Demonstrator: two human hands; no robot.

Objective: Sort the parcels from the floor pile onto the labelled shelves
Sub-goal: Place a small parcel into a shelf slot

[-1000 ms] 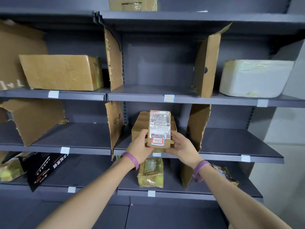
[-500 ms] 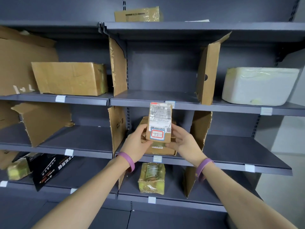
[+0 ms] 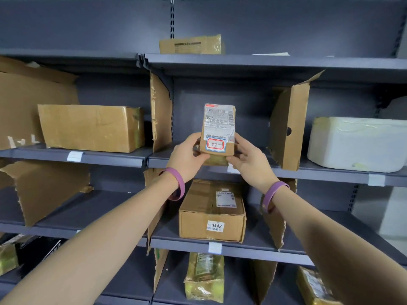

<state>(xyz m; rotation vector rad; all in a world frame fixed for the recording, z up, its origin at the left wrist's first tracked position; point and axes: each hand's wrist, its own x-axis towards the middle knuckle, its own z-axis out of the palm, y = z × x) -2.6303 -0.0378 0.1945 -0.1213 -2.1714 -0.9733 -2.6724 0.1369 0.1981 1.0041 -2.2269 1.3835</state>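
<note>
I hold a small brown parcel (image 3: 218, 128) upright with both hands in front of the middle bay of the grey shelves. It bears a white shipping label and a sticker with a red and blue frame near its lower end. My left hand (image 3: 187, 156) grips its lower left side and my right hand (image 3: 247, 158) its lower right side. The parcel's bottom is level with the front edge of the upper middle shelf (image 3: 253, 170), between two cardboard dividers (image 3: 161, 113).
A brown box marked 0448 (image 3: 212, 213) sits on the shelf below. A large brown box (image 3: 92, 127) lies in the left bay, a white foam box (image 3: 356, 143) in the right bay. Taped parcels (image 3: 204, 276) lie on the lowest shelf, another box (image 3: 190, 45) on top.
Both hands have raised the small parcel from in front of the 0448 box up to the level of the shelf above. The view has tilted upward with it.
</note>
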